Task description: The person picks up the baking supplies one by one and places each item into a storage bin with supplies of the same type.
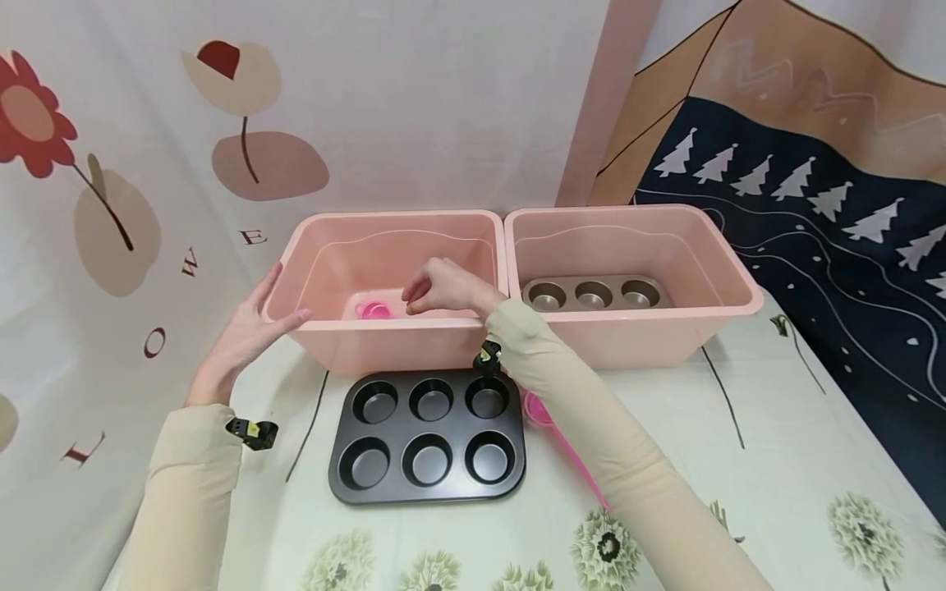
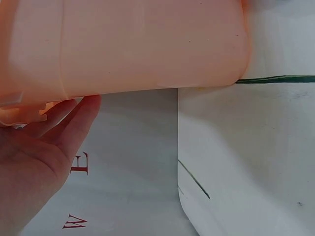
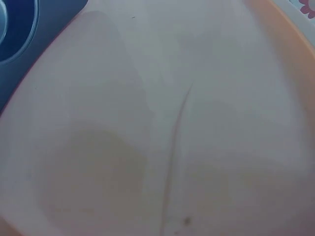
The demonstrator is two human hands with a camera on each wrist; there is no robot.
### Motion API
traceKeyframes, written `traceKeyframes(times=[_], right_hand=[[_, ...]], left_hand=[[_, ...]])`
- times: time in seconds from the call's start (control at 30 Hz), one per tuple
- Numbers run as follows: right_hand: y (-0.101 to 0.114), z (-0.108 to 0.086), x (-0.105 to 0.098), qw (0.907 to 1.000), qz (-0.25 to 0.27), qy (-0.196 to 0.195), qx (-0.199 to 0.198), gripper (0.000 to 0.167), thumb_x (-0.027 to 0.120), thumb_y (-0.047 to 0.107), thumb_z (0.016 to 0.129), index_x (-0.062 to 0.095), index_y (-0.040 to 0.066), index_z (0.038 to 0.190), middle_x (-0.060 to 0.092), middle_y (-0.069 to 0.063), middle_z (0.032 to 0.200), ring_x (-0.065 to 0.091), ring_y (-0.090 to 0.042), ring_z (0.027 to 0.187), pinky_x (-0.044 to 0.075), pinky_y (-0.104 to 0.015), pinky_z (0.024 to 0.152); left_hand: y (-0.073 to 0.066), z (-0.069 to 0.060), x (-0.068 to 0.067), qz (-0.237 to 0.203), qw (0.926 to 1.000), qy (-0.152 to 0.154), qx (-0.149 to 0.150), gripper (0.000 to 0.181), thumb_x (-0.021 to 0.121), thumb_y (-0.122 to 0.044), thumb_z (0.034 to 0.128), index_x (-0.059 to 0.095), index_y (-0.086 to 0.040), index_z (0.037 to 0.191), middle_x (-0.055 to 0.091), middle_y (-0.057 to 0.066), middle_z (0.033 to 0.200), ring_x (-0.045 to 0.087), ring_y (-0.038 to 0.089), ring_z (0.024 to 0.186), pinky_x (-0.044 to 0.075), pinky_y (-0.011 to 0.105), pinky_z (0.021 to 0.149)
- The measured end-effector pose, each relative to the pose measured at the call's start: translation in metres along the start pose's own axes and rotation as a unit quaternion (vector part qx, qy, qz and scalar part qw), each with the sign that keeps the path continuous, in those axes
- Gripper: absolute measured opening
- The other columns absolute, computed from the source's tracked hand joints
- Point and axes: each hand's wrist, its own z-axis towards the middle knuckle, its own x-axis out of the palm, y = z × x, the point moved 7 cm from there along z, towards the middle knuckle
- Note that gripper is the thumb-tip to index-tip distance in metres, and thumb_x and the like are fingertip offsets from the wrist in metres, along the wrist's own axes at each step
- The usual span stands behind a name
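Note:
My left hand point(image 1: 247, 332) grips the front left corner of the left pink bin point(image 1: 395, 326), thumb at the front rim and fingers along the left side. In the left wrist view, its fingers point(image 2: 81, 118) tuck against the bin's wall. Reaching over the front rim, my right hand point(image 1: 443, 287) is inside that bin with bent fingers pointing down. Beside its fingertips, a pink measuring spoon point(image 1: 374, 310) lies low in the bin. Whether the fingers pinch its handle is hidden. The right wrist view does not show the hand.
In front of the left bin lies a dark muffin pan point(image 1: 427, 435) with several cups. A second pink spoon point(image 1: 539, 408) lies beside it, partly under my right forearm. The adjoining right bin point(image 1: 636, 324) contains a bronze-coloured muffin pan point(image 1: 608, 283). A printed cloth point(image 1: 443, 98) hangs behind.

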Motion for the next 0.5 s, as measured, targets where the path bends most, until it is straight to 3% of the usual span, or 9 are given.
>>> traceKeyframes(times=[0.5], right_hand=[[0.0078, -0.0070, -0.0065, 0.9972, 0.064, -0.022, -0.031, 0.025, 0.074, 0.007, 0.085, 0.072, 0.000, 0.109, 0.072, -0.007, 0.099, 0.067, -0.011, 0.090, 0.050, -0.021, 0.081]], left_hand=[[0.0000, 0.0009, -0.0007, 0.004, 1.0000, -0.001, 0.009, 0.093, 0.066, -0.024, 0.0910, 0.000, -0.020, 0.156, 0.009, 0.019, 0.159, 0.018, 0.045, 0.138, 0.012, 0.065, 0.107]])
